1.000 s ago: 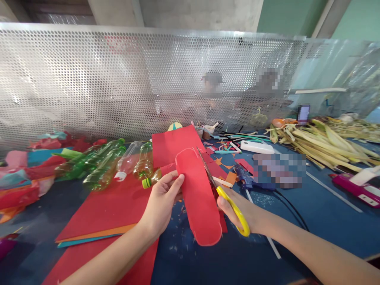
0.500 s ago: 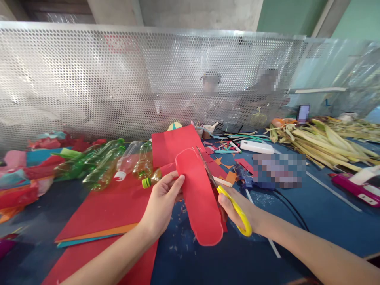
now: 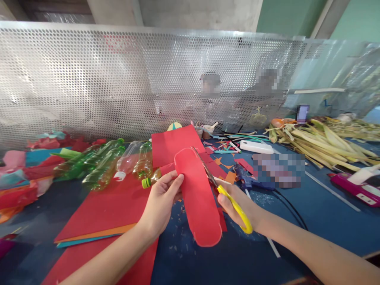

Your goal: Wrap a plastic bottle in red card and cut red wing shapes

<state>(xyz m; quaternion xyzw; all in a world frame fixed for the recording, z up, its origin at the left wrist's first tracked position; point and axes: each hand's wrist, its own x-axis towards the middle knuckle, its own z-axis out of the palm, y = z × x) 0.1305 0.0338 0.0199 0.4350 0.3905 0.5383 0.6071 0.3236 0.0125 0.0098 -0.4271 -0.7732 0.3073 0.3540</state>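
Note:
My left hand (image 3: 162, 204) pinches the left edge of a long red foam piece (image 3: 197, 198) with rounded ends, held up over the blue table (image 3: 320, 213). In my right hand (image 3: 237, 206) are yellow-handled scissors (image 3: 228, 198); their blades run along the piece's upper right edge, near its rounded top. A narrow red offcut hangs behind the piece on the right side.
Red foam sheets (image 3: 109, 209) over orange and teal ones lie at the left. Several plastic bottles (image 3: 109, 164) lie behind them. A blue glue gun (image 3: 245, 178), a white case (image 3: 257, 147), paper scraps and dried leaves (image 3: 323, 142) sit to the right. A perforated metal screen (image 3: 118, 79) stands behind; people sit beyond it.
The scissor blades have advanced up the right edge toward the piece's rounded top, and my right hand has shifted slightly. My left hand keeps its grip.

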